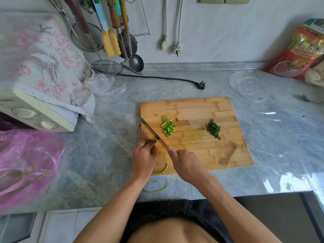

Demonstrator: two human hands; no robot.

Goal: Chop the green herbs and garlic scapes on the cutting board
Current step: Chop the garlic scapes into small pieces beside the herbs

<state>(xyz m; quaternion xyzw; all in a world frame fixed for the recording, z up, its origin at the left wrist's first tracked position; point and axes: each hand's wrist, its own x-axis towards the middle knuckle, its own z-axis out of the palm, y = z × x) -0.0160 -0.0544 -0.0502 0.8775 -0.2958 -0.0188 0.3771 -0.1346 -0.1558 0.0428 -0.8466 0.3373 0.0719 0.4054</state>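
Head view: a wooden cutting board [201, 146] lies on the grey marble bench [105, 137], near its front edge. The right hand [185, 163] grips the handle of a knife [152, 132]; the blade runs diagonal over the left part of the board, tip toward the board's left edge. The left hand [143, 156], w/ a ring on one finger, has its fingers curled down on the garlic scapes [161, 171] and pinches them just beside the blade. The long uncut ends curve out under the left wrist and hang over the front edge of the board onto the bench. A pile of cut scape pieces [168, 127] sits in the middle-left of the board, right of the blade. A smaller pile of chopped dark green herbs [213, 128] sits further right, well apart from the 1st pile. Behind the board, at the right, a clear glass plate [249, 86] is on the bench. At the left, a pink plastic bag [26, 163] w/ some long green stalks inside.
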